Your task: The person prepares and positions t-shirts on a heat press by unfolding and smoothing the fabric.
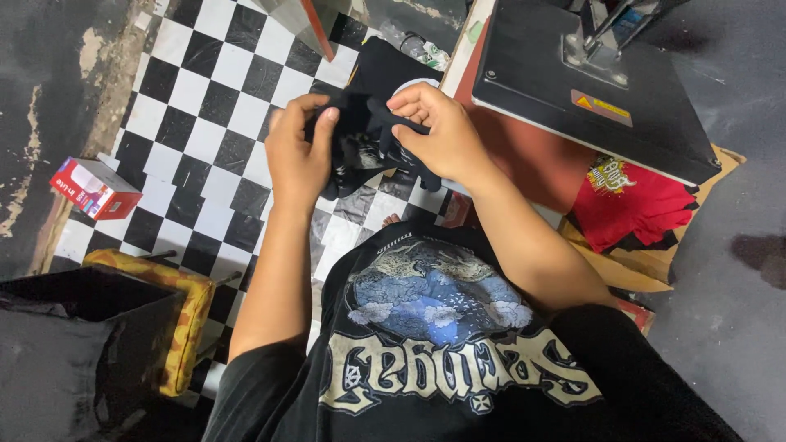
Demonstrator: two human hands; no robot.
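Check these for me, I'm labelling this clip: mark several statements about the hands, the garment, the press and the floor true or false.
1. Both hands, left hand and right hand, grip a black garment. True.
2. The floor is plain white. False: black and white checks.
3. A red shirt lies under the press. True.
4. The small box is green. False: red and white.

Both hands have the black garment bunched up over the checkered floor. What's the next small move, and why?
Probably draw the left hand and right hand apart to spread the black garment: it hangs crumpled between them, so its print and edges can't be read.
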